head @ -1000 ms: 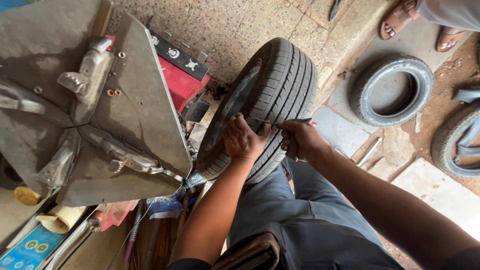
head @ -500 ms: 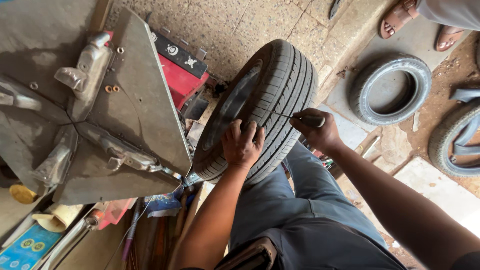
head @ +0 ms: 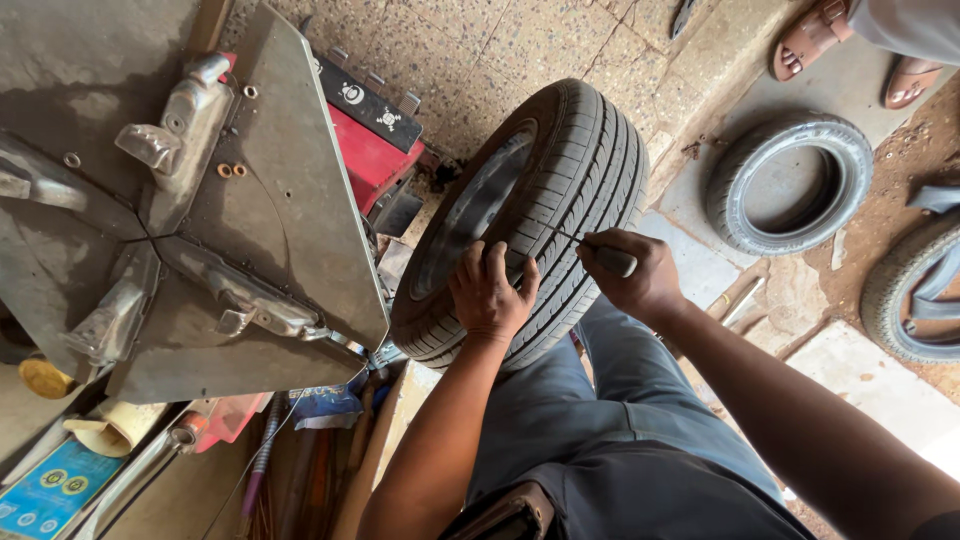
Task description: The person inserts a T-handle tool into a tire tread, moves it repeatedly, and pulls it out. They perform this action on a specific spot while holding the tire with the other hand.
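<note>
a: where's the tyre right now?

b: standing upright on its tread, leaning against the person's knees, just beside the grey metal tyre machine. the left hand lies flat on the tread, its grip apart, fingers spread, only steadying.

a: and the other one?

b: the right hand has its grip clamped on the handle of a thin pointed tool, and the tip sits on the tread just beside the left fingertips.

a: that closeness worries me.

b: me too. if the tip skids along a groove instead of biting, i'd guess it jumps straight toward those spread fingers. the rubber looks hard and ribbed, so a slip seems likely under a firm push.

a: anything else?

b: the tyre is held by one palm and the legs only. a hard shove could roll it or tip it toward the machine's sharp plate corner. pressing at a slant could also bend the thin shaft.

a: the loose tyres on the floor?

b: well apart, no bother.
</note>
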